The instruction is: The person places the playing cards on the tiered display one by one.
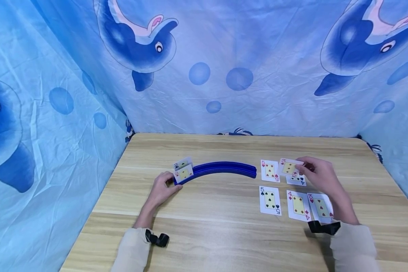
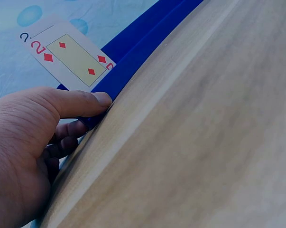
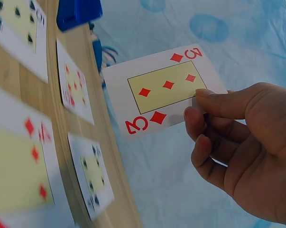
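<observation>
A curved blue card holder (image 1: 224,166) lies on the table, two cards standing in its left end. The front one is the two of diamonds (image 2: 76,59); behind it a black-suit two (image 1: 181,163) shows partly. My left hand (image 1: 163,189) grips that end of the holder, thumb on the front side and fingers curled beneath in the left wrist view. Between thumb and fingers my right hand (image 1: 317,175) pinches the three of diamonds (image 3: 166,85), face showing, lifted over the table. In the head view it partly covers a four of spades (image 1: 297,181).
Face up on the right lie the five of hearts (image 1: 270,171), five of spades (image 1: 270,200), four of diamonds (image 1: 298,205) and three of hearts (image 1: 320,207), the last partly behind my right wrist. Blue dolphin-print curtains (image 1: 224,105) stand around the wooden table (image 1: 221,223).
</observation>
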Motion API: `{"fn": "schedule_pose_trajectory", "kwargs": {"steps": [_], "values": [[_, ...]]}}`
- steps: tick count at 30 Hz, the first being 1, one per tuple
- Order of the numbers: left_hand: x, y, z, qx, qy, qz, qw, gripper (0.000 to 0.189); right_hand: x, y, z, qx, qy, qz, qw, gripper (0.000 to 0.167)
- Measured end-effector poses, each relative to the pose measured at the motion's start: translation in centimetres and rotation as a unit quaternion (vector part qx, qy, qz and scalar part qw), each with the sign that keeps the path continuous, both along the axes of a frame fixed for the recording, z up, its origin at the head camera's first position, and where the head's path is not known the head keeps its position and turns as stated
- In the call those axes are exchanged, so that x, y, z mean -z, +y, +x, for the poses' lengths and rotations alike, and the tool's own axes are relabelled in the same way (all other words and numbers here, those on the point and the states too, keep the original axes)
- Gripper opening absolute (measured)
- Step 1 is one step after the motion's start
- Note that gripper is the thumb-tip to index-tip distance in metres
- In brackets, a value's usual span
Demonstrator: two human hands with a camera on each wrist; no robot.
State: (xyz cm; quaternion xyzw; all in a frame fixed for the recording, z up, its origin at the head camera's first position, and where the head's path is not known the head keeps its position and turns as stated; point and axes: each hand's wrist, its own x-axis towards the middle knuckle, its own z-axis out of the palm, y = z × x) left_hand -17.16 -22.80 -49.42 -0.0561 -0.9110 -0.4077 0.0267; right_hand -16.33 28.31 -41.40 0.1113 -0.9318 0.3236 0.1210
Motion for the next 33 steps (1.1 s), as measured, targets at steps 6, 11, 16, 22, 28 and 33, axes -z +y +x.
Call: {"fn": "schedule_pose_trajectory", "kwargs": {"steps": [6,11,16,22,28,33], "values": [[0.0,0.0,0.0,0.001,0.004,0.002,1.0000,0.033,-0.2,-2.7,-1.2,-0.022,-0.008,-0.006,0.9997,0.019],[0.1,-0.1,-0.1,0.003,0.010,-0.002,0.9999,0.033,-0.1,-4.8,-2.3,-0.043,-0.017,-0.018,0.9988,0.018],[0.0,0.0,-0.1,0.001,0.003,-0.001,1.0000,0.034,-0.1,-6.7,-3.2,-0.070,-0.021,-0.035,0.9967,0.015],[0.0,0.0,0.0,-0.001,0.000,-0.002,1.0000,0.034,-0.2,-9.0,-4.2,-0.094,-0.020,-0.048,0.9942,0.017],[-0.1,0.0,0.0,0.000,0.004,-0.004,1.0000,0.033,-0.3,-10.9,-5.1,-0.104,-0.031,-0.057,0.9924,0.022],[-0.2,0.0,0.0,0.000,0.000,-0.003,1.0000,0.032,-0.7,-12.3,-5.7,-0.116,-0.044,-0.068,0.9899,0.023]]}}
